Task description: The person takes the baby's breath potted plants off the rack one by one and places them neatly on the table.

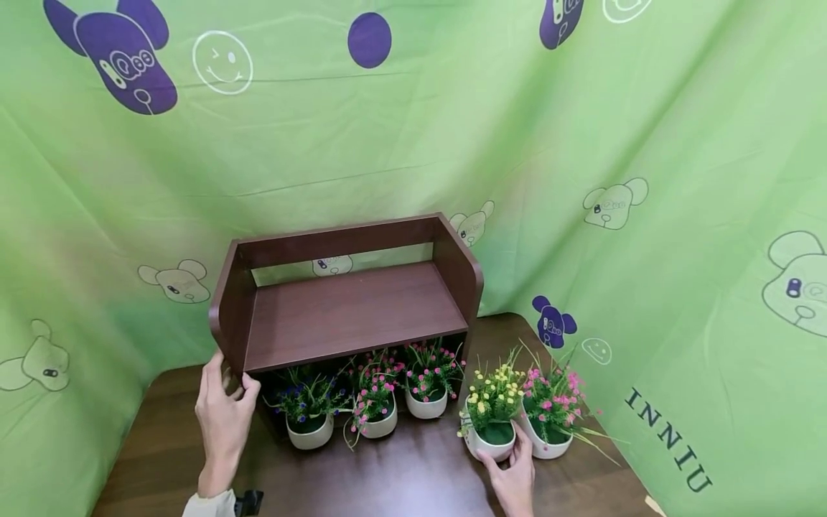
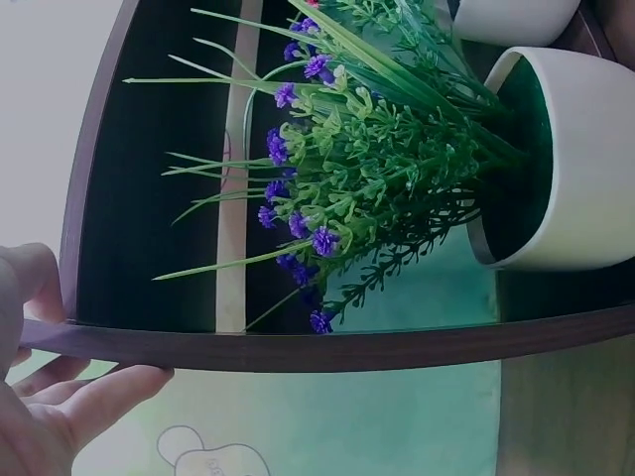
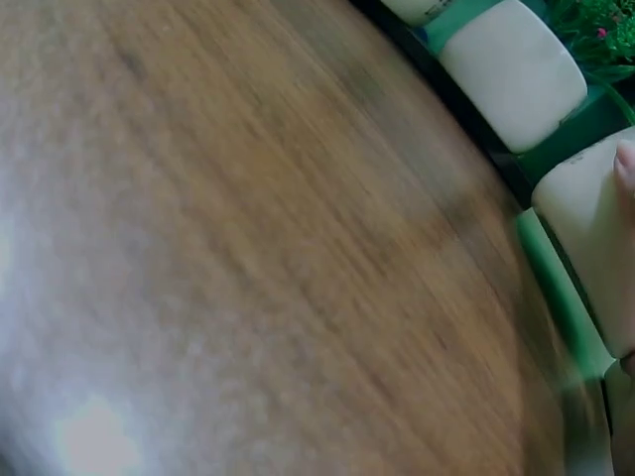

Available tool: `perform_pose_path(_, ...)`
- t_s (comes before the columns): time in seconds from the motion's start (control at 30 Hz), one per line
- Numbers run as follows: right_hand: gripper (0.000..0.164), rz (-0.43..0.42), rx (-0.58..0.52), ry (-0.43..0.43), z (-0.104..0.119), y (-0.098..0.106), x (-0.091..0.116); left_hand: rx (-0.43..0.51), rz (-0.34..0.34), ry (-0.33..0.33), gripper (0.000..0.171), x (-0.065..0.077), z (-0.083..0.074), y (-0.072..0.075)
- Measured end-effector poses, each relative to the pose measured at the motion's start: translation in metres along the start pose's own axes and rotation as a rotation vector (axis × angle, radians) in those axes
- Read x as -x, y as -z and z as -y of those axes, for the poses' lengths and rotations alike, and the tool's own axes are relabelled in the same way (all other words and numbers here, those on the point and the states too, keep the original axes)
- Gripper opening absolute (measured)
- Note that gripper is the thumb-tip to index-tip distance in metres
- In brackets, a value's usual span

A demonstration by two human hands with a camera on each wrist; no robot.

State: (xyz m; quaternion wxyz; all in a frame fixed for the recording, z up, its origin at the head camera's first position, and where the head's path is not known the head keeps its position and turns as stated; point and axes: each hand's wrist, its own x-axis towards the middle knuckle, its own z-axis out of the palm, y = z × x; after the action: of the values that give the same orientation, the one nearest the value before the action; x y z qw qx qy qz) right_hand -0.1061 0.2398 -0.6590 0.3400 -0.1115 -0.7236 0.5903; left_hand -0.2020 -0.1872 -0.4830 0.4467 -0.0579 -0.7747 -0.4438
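A dark brown wooden shelf stands on the table. My left hand grips the front edge of its left side panel, with thumb and fingers on opposite faces, as the left wrist view also shows. Nearby, under the board, sits a white-potted plant with blue-purple flowers. At the right, outside the shelf, my right hand holds the white pot of a yellow-flowered artificial plant, thumb at the front and fingers on its right side. Only a fingertip on that pot shows in the right wrist view.
Two pink-flowered potted plants stand in the shelf's lower compartment. Another pink-flowered plant stands just right of the yellow one. Behind the brown wooden table hangs a green printed cloth.
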Motion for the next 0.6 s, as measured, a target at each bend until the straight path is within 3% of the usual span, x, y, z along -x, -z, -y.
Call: perform_pose_path(0.6,0.098,0.099,0.052,0.043,-0.014,0.014,-0.001,-0.029,-0.007,0.008,0.058,0.002,0.001,-0.001)
